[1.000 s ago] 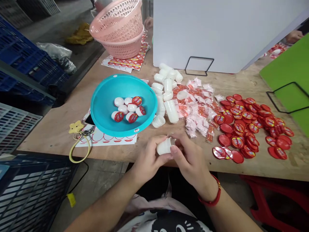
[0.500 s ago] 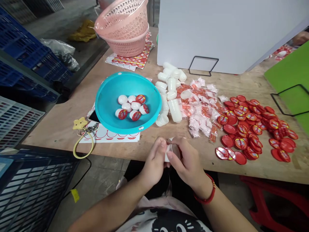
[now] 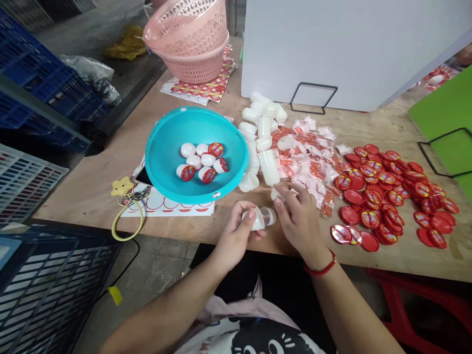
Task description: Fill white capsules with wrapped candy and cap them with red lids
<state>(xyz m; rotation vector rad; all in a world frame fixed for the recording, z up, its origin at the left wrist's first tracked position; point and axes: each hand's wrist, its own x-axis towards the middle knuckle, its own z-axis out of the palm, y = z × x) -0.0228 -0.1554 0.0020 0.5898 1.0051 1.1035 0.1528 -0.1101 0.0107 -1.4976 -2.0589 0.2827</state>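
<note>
My left hand [image 3: 238, 228] is closed around a small white plastic cup [image 3: 257, 221], its mouth tilted to the right. Just beyond that cup, another translucent cup [image 3: 269, 216] lies at the table's near side, with something reddish showing inside. My right hand [image 3: 298, 216] reaches over the table, thumb and fingers pinching a small white piece [image 3: 276, 194] whose kind is partly hidden. Close by are stacked white cups [image 3: 268, 167] and a heap of clear sachets [image 3: 308, 157] with pink and orange contents. Farther right lie many red lids [image 3: 372, 191] with printed tops.
A turquoise basin [image 3: 165, 142] holds several white cups with red lids. Behind it, pink baskets [image 3: 195, 64] stand on printed sheets. A grey panel [image 3: 313, 49] on a wire stand and a green panel [image 3: 446, 113] border the back. A yellow ring keychain [image 3: 127, 221] lies left.
My hands have moved apart. My right hand has gone up and right to the stacked cups; my left keeps a white cup. A translucent cup now shows on the table between them.
</note>
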